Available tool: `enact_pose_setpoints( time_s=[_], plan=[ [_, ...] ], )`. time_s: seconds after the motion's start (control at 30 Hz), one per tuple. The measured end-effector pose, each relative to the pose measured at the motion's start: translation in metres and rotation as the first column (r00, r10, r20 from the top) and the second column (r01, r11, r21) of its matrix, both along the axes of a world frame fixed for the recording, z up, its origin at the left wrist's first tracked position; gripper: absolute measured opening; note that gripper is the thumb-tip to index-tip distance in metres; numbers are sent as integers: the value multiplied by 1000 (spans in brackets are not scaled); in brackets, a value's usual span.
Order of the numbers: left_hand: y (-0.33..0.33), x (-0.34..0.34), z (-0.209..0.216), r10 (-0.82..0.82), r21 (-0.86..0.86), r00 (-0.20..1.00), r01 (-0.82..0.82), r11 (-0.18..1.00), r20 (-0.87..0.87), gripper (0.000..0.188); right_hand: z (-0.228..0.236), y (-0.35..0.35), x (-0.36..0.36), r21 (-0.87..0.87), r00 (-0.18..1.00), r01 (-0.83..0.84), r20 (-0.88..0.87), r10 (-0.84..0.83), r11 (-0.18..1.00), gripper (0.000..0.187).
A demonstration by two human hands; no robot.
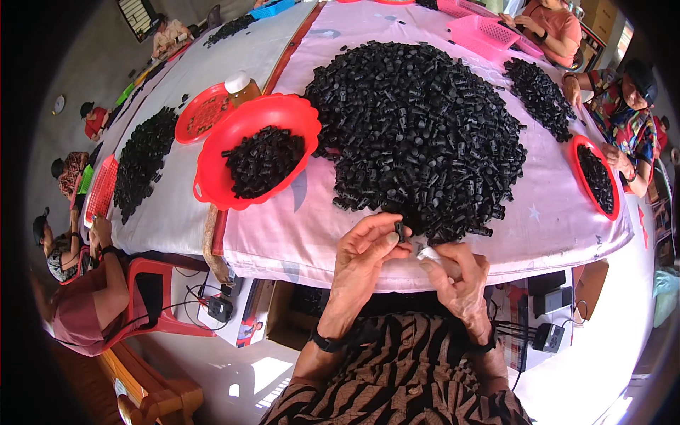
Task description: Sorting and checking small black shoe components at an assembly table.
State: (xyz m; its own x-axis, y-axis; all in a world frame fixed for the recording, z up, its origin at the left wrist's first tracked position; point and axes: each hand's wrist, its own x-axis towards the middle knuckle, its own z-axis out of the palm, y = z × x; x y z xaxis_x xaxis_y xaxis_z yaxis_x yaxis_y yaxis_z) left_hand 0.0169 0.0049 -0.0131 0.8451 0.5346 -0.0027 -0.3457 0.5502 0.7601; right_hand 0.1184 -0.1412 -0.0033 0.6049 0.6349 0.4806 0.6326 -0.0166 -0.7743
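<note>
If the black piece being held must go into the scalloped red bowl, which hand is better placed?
Probably the left hand: it holds the black piece and is nearer to the scalloped red bowl. The right hand is farther and seems to hold a white thing.

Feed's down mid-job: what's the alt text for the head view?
Left hand pinches a small black part; right hand, with something white on or in it, is close by. Beyond them, a large heap of black parts covers a pink tablecloth, a red bowl to its left.
</note>
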Motion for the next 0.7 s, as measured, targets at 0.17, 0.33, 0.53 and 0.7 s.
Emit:
enact_pose_setpoints(
  time_s=[0.17, 0.33, 0.53, 0.7],
  plan=[
    [-2, -8, 7, -1, 2, 1000, 1, 1000, -18, 28, 4, 3, -7, 0, 991, -68, 112, 67, 998, 27],
    [-2, -9, 5, -27, 1, 1000, 27, 1000, -15, 31, 4, 6, -7, -8, 985, -64, 157, 65, 998, 28],
    [0, -10, 0, -79, -6, 997, 79, 997, 9, 29, 3, 7, -6, 8, 981, -61, 184, 59, 998, 29],
    [-2, -10, 0, -73, -8, 997, 73, 997, -3, 30, -1, 8, -5, 20, 979, -57, 195, 53, 998, 29]
  ],
)
